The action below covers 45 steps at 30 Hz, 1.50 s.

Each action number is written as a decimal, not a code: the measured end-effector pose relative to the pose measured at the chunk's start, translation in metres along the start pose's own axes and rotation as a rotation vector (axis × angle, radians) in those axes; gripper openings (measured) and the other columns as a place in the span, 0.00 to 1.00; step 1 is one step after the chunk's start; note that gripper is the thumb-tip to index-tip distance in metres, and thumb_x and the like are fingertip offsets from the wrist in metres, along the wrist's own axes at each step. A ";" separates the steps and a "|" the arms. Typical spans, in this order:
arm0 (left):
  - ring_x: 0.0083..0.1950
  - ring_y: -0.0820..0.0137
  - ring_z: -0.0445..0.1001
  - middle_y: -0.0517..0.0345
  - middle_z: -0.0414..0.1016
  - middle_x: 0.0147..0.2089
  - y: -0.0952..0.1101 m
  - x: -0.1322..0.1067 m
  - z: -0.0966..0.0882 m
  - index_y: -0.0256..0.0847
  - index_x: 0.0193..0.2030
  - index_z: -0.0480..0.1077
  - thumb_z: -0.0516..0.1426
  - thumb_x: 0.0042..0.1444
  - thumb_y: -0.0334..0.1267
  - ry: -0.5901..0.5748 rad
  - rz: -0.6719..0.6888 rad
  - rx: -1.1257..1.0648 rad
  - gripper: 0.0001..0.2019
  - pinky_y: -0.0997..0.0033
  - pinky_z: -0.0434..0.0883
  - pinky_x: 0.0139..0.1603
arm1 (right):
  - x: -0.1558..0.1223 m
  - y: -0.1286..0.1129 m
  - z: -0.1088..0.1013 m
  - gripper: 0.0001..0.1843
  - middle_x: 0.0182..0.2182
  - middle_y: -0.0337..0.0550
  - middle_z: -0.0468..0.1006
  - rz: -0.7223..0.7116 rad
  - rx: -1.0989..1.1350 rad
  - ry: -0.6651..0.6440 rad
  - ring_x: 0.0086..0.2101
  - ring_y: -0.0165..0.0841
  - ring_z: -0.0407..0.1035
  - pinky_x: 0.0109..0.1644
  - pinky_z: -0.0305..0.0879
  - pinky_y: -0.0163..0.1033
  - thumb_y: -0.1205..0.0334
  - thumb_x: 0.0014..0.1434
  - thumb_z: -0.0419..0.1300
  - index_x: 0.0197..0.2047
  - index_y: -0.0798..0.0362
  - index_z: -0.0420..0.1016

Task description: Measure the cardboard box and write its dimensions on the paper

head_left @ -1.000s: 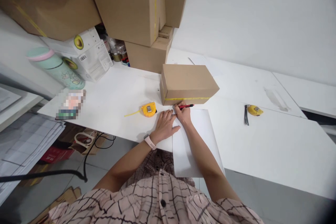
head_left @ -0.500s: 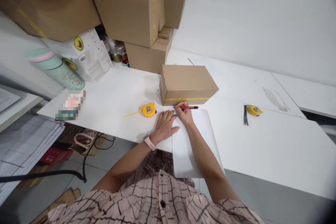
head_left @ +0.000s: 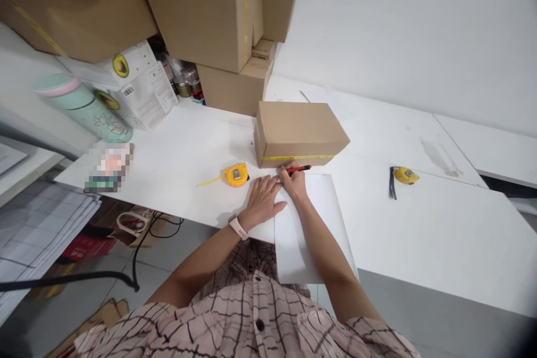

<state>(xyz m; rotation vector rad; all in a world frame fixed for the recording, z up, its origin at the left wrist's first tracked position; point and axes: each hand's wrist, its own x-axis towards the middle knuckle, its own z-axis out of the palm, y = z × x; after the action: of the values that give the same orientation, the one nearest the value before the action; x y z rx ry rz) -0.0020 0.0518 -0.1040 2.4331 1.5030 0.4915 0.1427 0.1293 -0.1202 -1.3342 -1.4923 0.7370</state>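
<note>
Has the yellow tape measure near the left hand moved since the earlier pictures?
No. Judged against the cardboard box, the yellow tape measure keeps its place, lower left of it, near the left hand; only the view shifted slightly.

Bright diffuse light, faint soft shadows, wide-angle stretch, dark right corners

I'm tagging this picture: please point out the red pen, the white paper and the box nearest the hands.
Red pen (head_left: 302,168): head view, on its protruding barrel.
White paper (head_left: 291,239): head view, bare left part.
Box (head_left: 300,127): head view, top face.
</note>
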 end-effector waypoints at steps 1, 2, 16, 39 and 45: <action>0.74 0.46 0.54 0.48 0.60 0.73 0.000 0.000 0.000 0.42 0.65 0.63 0.58 0.63 0.49 0.001 0.001 0.002 0.26 0.41 0.50 0.72 | 0.000 0.000 0.000 0.13 0.24 0.37 0.68 -0.005 -0.001 -0.003 0.28 0.33 0.64 0.36 0.60 0.40 0.52 0.60 0.57 0.28 0.49 0.63; 0.74 0.46 0.54 0.48 0.60 0.73 0.000 0.000 -0.001 0.42 0.65 0.63 0.58 0.63 0.49 0.003 0.002 0.003 0.26 0.41 0.50 0.72 | 0.000 -0.001 0.000 0.13 0.25 0.37 0.68 -0.008 -0.001 -0.007 0.28 0.33 0.64 0.36 0.61 0.40 0.52 0.60 0.57 0.28 0.49 0.64; 0.73 0.47 0.54 0.47 0.61 0.73 -0.001 -0.001 -0.001 0.42 0.64 0.64 0.57 0.63 0.50 0.007 0.005 0.003 0.25 0.41 0.49 0.73 | 0.000 -0.007 0.001 0.15 0.26 0.39 0.71 0.013 0.016 -0.012 0.30 0.35 0.66 0.37 0.63 0.40 0.49 0.59 0.58 0.28 0.49 0.65; 0.73 0.46 0.54 0.47 0.61 0.73 -0.001 -0.001 -0.001 0.41 0.64 0.64 0.58 0.63 0.49 0.004 0.002 -0.010 0.26 0.42 0.49 0.73 | -0.001 -0.006 0.002 0.13 0.24 0.36 0.68 0.018 0.039 0.004 0.28 0.33 0.64 0.35 0.62 0.39 0.51 0.57 0.58 0.28 0.49 0.64; 0.73 0.50 0.56 0.43 0.61 0.71 -0.001 -0.001 -0.002 0.41 0.63 0.65 0.59 0.62 0.49 0.023 -0.008 -0.019 0.25 0.44 0.50 0.73 | 0.000 -0.006 0.001 0.16 0.25 0.37 0.68 0.019 0.059 -0.024 0.29 0.33 0.63 0.35 0.61 0.39 0.47 0.59 0.59 0.28 0.49 0.65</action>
<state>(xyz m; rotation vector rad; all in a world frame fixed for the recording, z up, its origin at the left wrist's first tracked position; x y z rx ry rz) -0.0037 0.0513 -0.1028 2.4145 1.5093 0.5309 0.1393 0.1279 -0.1150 -1.3008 -1.4681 0.8056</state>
